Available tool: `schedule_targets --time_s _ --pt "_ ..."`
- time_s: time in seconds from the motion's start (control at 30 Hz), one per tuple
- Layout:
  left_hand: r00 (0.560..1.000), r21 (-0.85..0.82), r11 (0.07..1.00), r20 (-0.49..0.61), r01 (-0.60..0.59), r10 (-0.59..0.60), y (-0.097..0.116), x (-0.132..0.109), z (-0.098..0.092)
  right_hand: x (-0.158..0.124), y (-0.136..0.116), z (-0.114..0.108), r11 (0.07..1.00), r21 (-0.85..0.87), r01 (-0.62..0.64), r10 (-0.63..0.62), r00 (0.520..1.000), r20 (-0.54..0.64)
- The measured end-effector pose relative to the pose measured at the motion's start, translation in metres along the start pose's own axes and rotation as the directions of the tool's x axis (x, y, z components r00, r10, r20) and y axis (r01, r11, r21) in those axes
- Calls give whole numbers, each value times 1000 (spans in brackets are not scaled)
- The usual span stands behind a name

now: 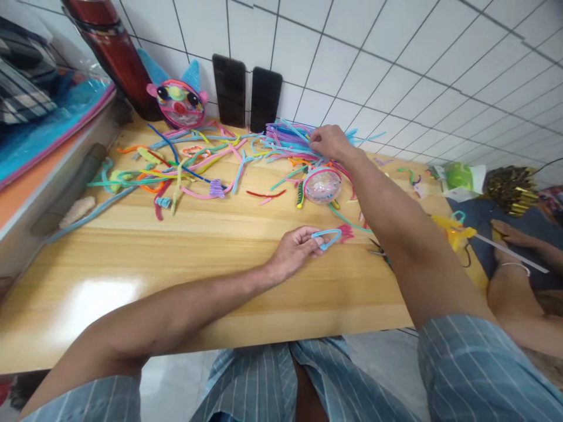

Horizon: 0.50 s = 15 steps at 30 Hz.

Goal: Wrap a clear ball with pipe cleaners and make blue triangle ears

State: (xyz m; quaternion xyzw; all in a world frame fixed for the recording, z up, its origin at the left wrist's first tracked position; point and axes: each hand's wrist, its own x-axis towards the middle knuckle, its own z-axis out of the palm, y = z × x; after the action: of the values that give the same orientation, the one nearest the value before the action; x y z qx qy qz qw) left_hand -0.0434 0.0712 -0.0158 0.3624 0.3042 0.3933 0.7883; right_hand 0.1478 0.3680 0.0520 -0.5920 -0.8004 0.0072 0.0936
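Observation:
Between the thumb and fingers of my left hand (294,253) is a light blue pipe cleaner (334,233), bent into a narrow pointed loop. Just past its tip lies a crinkled dark pink pipe cleaner piece (346,233) on the table. My right hand (329,142) reaches to the back, its fingers curled closed on a bundle of blue and purple pipe cleaners (288,139); which strands they grip is hidden. Below that hand sits a clear round ball with a pink rim (322,185), and a green-and-yellow coil (300,195) stands beside it.
Loose pipe cleaners (193,170) cover the back left. A decorated face figure (181,105), two phones (229,91) and a red flask (109,53) stand along the tiled wall. Scissors (378,250) lie near my right forearm. Another person's hand (512,233) rests at the far right, near a yellow item (453,231).

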Motion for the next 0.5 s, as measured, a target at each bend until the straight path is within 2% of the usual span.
schedule_targets --time_s 0.1,0.17,0.23,0.3,0.4,0.5 --pt "999 76 997 -29 -30 32 7 -7 4 -1 -2 -4 1000 -5 12 -12 1000 3" --pt "994 162 982 -36 -99 106 20 -12 7 -2 -4 -10 1000 -16 17 -17 1000 11" --pt "975 257 943 -3 -214 222 41 -13 6 -1 -5 -15 999 -30 18 -18 1000 14" --pt "933 358 867 40 -347 358 68 -6 -1 1 -5 -19 999 -41 19 -19 1000 12" --pt "839 618 640 61 -457 541 111 26 -28 3 -7 -23 999 -41 14 -13 1000 23" --pt "768 876 255 181 -410 614 145 79 -63 2 -12 -27 999 -32 8 -6 999 48"
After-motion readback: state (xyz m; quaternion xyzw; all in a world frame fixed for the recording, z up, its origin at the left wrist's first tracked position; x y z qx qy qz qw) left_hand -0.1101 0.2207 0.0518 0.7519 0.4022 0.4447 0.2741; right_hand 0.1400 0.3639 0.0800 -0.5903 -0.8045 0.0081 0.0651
